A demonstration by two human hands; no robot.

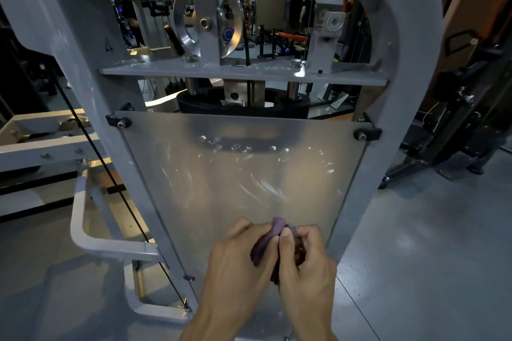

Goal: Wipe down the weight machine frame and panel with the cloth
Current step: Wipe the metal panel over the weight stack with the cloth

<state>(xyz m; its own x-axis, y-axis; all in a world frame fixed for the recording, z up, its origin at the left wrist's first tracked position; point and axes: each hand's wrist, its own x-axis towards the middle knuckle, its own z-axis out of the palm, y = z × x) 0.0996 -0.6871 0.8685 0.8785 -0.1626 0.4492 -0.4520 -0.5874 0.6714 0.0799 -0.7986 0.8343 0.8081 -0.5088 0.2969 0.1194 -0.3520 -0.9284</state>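
A grey weight machine frame [407, 44] fills the view, arching over a pulley wheel and a weight stack. Bolted across its lower half is a translucent panel [238, 174], streaked with white smears and specks. In front of the panel's lower part, both my hands hold a bunched purple cloth [270, 241]. My left hand [235, 260] grips the cloth from the left with its fingers curled round it. My right hand [304, 260] pinches it from the right. Most of the cloth is hidden between the fingers.
A grey crossbar [241, 72] on the frame carries white dust. A black cable [110, 174] runs diagonally down the left upright, beside a white tube handle [83, 232]. Dark gym equipment [457, 124] stands at right on the grey floor.
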